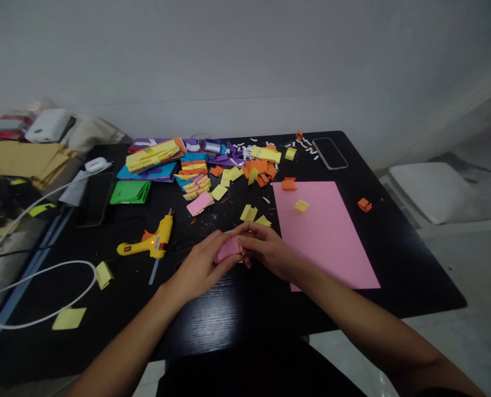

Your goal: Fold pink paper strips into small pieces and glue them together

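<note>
Step in hand: judged from the grip, two-handed shaping or folding of the small pink paper piece (228,250). The piece is located between the two hands, above the near part of the worktop (125,320) and left of the large pink sheet (324,231).

Finger state: the left hand (199,266) holds the piece, with the thumb along its near edge and the other fingers behind it. The fingers of the right hand (270,251) are drawn together at the piece's right end, thumb uppermost. The right fingertips are partly hidden.

Next move: this appears to call for a steady left hold while the right fingers work the end, with light, even pressure to avoid creasing the paper out of line.

Appearance: the piece is plain pink, matt and small enough to be largely covered by the hands. Its exposed face is smooth, and its corners look rounded. Whether it has one layer or several cannot be determined.

Adjacent items: the yellow glue gun (159,238) lies to the left, with an orange light showing. Loose yellow paper pieces (249,213) lie just beyond the hands.
</note>
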